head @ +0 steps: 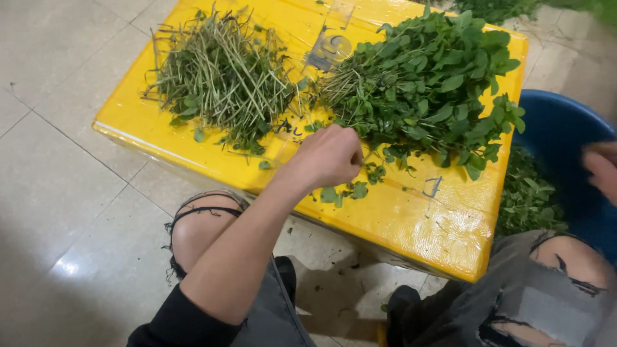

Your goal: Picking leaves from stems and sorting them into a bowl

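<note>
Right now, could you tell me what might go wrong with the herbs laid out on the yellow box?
1. A few loose leaves lie close to the near edge of the yellow box; the left hand beside them could brush them onto the floor.
2. The leafy pile overhangs the box edge above the blue tub, so unsorted sprigs might slip in.

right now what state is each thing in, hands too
left hand: closed, pinching at the leafy herbs
right hand: blurred, over the tub, grip unclear
leafy herbs: leaves on, heaped
stems: stripped, piled
box: shut, taped, herbs on top
tub: open, leaves inside
</note>
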